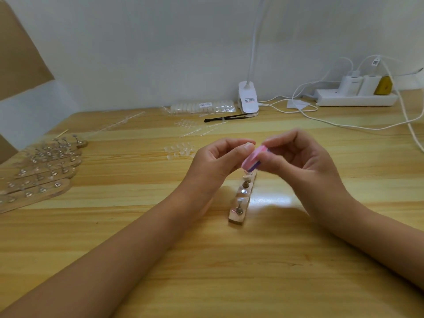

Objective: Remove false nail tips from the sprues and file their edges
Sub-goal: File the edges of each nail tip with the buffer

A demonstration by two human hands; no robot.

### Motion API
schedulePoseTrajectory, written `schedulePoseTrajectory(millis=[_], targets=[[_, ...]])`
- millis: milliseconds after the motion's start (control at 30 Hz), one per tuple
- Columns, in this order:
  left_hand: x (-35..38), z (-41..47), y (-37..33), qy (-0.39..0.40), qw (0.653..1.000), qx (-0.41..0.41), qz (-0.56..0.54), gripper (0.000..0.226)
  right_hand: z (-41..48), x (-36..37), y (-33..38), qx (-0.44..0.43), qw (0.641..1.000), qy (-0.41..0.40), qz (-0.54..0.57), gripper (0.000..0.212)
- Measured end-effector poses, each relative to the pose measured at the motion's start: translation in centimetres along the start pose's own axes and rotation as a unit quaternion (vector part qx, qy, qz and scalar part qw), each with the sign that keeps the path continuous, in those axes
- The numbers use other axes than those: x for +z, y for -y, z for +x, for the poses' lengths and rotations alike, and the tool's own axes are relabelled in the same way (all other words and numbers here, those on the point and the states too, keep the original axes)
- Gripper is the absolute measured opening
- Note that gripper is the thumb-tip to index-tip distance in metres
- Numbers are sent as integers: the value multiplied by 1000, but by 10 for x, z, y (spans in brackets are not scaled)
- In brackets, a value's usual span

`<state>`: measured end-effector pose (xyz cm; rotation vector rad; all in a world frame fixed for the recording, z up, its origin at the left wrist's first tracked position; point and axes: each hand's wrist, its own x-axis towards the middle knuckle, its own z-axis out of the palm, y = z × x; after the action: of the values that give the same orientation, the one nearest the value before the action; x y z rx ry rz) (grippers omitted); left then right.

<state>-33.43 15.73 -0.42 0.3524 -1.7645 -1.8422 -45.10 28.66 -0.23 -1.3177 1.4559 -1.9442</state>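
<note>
My right hand [296,159] holds a small pink and purple file block [253,158] above the wooden table [206,260]. My left hand [220,160] pinches a tiny clear nail tip [248,143] between thumb and forefinger, right against the block's upper end. Directly below both hands lies a short wooden strip [242,199] with several metal pegs, some carrying nail tips. Loose clear nail tips [180,150] lie in a small group left of my left hand. Clear sprues [199,129] lie farther back.
Several wooden peg strips with mounted tips [43,171] are stacked at the left. A bag of nail tips [202,106], a thin black tool [226,118] and a white clip lamp [248,99] stand at the back. A power strip [355,98] with white cables lies back right.
</note>
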Motion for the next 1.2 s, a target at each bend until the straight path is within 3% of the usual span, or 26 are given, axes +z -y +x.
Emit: schedulePoseTrajectory(millis=[67, 167, 267, 367, 500, 633, 767, 867, 967, 1100, 1200], targets=[[0, 0, -1, -2, 1000, 5, -2, 16, 1, -1, 0, -7, 1000, -12, 9, 28], [0, 0, 0, -5, 1000, 0, 9, 16, 0, -1, 0, 11, 999, 34, 0, 25], [0, 0, -1, -9, 1000, 3, 6, 17, 1, -1, 0, -5, 1000, 1, 11, 26], [-1, 0, -1, -13, 1000, 2, 27, 15, 1, -1, -1, 15, 999, 50, 5, 23], [-1, -1, -2, -9, 998, 17, 55, 19, 4, -7, 2, -29, 1000, -8, 4, 21], [-2, -1, -2, -1, 997, 19, 68, 22, 3, -7, -1, 6, 999, 50, -18, 25], [-3, 0, -4, -2, 997, 20, 68, 21, 3, -8, 1, -26, 1000, 2, 2, 22], [-2, 0, -3, -2, 998, 20, 64, 19, 2, -6, 1, -10, 998, 53, -11, 22], [-3, 1, -4, 3, 998, 20, 62, 22, 3, -7, 2, -33, 999, 10, -6, 21], [-2, -1, -5, 15, 998, 16, 56, 21, 6, -10, 4, -17, 999, 52, -2, 19], [-1, -1, -6, 24, 998, 16, 56, 22, 7, -12, 5, -35, 999, 11, 28, 17]])
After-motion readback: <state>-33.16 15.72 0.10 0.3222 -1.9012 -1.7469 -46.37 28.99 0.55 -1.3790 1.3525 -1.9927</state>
